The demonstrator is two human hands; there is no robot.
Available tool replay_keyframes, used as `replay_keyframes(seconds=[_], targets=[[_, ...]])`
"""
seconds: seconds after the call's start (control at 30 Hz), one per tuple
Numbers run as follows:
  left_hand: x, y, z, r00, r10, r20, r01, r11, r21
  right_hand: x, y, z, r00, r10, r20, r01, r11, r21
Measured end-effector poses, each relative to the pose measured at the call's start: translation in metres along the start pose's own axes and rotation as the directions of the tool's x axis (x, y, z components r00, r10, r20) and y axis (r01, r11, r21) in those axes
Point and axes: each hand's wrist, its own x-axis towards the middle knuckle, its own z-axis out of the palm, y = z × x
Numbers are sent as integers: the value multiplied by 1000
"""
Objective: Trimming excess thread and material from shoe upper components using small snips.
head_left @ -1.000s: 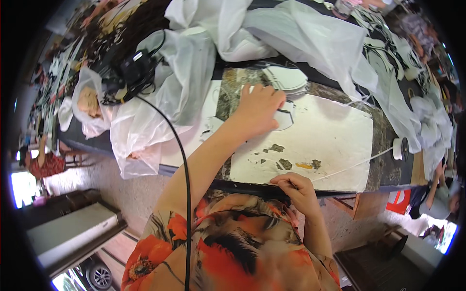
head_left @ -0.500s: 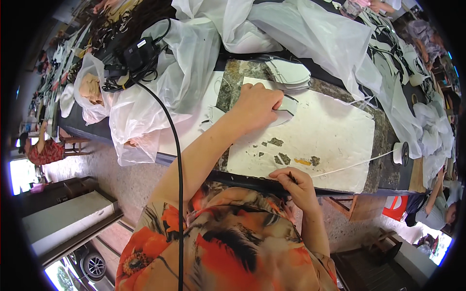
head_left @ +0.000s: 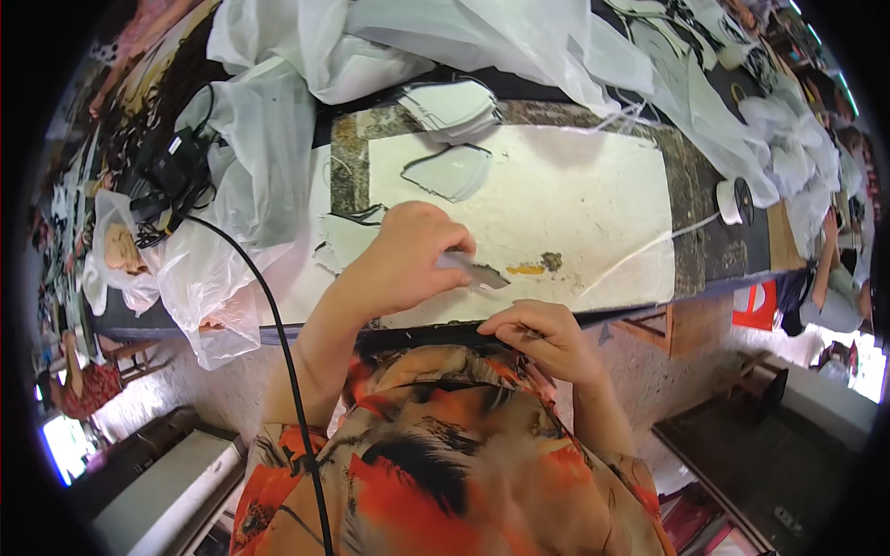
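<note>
Hands first: two of them, both the person's own. The left hand point(head_left: 403, 264) is curled shut around one small grey pointed piece point(head_left: 475, 270), flat and thin, looks like cut fabric or leather, with its darker tip poking out to the right past the fingers just above the white board. The right hand point(head_left: 542, 335) sits at the near edge of the table point(head_left: 714, 246), fingers pinched together on something thin and dark, can't really tell what it is.

Counting the rest: one single loose grey curved cut piece point(head_left: 449, 172) lying flat on the board, one stack of similar pale grey pieces point(head_left: 454, 104) just behind it (too many layers to count), one white roll of tape or thread point(head_left: 737, 200) off to the right, and one small orange-and-dark smear point(head_left: 538, 266) right next to the held piece's tip. One black cable point(head_left: 278, 343) runs down past the left forearm from a black tangle of gear point(head_left: 171, 176).

Surface is a white worn cutting board point(head_left: 575, 204) laid on a mottled stone-looking table, with heaps of clear and white plastic bags point(head_left: 250, 157) crowding the left and far sides. Bare concrete floor point(head_left: 649, 371) below, looks like a busy workshop. Person's wearing an orange and black patterned shirt point(head_left: 445, 473).
</note>
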Motion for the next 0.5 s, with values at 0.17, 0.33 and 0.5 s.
replay_keyframes(seconds=[0.17, 0.33, 0.5], targets=[[-7, 25, -10, 952, -239, 190, 304, 685, -662, 1, 2, 8, 990, -141, 3, 140, 984, -110], [-31, 22, 7, 932, -188, 308, 351, 673, -651, 2, 11, 22, 991, -136, 2, 135, 983, -126], [-45, 17, 25, 927, -275, 257, 376, 643, -667, 2, 4, 30, 994, -77, -75, 71, 993, -90]])
